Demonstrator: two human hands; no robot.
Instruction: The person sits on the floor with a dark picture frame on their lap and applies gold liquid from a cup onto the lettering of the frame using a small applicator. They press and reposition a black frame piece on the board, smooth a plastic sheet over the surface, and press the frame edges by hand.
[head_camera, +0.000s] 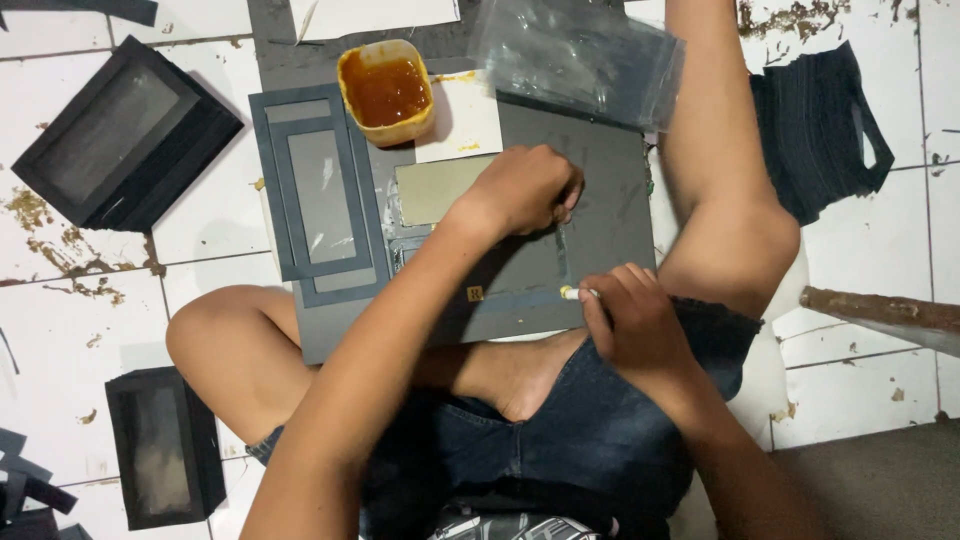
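On the tiled floor (210, 265), left hand (525, 190) presses dark card (600, 215), fingers curled; right hand (635, 320) grips brush (575, 293).

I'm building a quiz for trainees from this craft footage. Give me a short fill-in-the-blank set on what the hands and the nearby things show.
1. The right hand holds a thin white ____ against the dark grey board.
2. The left hand rests as a ____ on that board.
3. The yellow tub holds an ____ liquid.
4. The person sits on a white ____ floor.

Missing words: brush; fist; amber; tiled
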